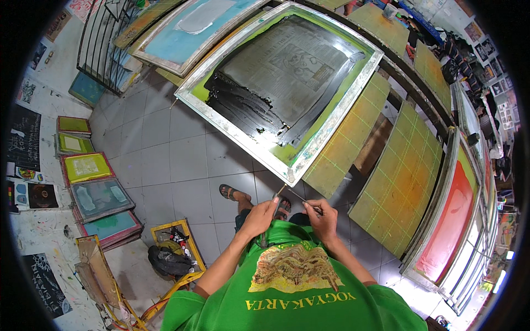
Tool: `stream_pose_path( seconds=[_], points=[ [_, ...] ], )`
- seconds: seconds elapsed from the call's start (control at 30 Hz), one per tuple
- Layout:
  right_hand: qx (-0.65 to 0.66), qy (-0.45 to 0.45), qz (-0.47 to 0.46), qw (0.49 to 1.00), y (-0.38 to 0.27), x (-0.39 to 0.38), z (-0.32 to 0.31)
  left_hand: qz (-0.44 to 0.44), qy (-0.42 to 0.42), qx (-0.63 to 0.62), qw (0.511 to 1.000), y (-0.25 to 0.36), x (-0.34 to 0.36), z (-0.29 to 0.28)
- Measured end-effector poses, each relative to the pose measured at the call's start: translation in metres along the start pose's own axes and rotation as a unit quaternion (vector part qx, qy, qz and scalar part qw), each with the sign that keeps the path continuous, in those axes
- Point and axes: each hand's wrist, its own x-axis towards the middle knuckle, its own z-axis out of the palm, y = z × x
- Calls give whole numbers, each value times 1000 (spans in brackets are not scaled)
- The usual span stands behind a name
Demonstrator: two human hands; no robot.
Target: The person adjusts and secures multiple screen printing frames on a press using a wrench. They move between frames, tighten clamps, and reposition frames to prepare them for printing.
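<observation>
In front of my green shirt, both hands are closed just below the near corner of a white-framed printing screen [353, 94]. Black ink [243, 105] lies over the screen's mesh, thickest toward its left and near side. My left hand [260, 219] grips a thin brown stick [281, 190] that points up toward the frame's corner. A thin dark rod [298, 196] slants up and left out of my right hand [323, 222]. The tips of the two come close together at the corner; whether they touch I cannot tell. What each rod is for its kind is too small to make out.
Yellow-green boards [400, 176] with grid lines run along the rack at right. A red-inked screen [450, 220] stands beyond them. At upper left is a blue screen [190, 27]. Several framed screens [88, 168] lean by the left wall, near a yellow metal frame [187, 231].
</observation>
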Motion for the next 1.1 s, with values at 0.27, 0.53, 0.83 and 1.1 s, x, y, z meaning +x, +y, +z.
stream_pose_path(
  seconds=[0.27,0.53,0.83,1.1],
  points=[
    [50,-37,78,995,12,4,35,11,-7,16,1000,14,-7,-2],
    [-86,-100,-4,991,31,10,40,49,26,16,998,14,-9,-1],
    [-102,-109,-14,989,85,19,65,39,49,49,997,4,-4,5],
    [-106,-124,-18,986,96,29,70,20,25,9,999,24,-13,-2]
  ],
)
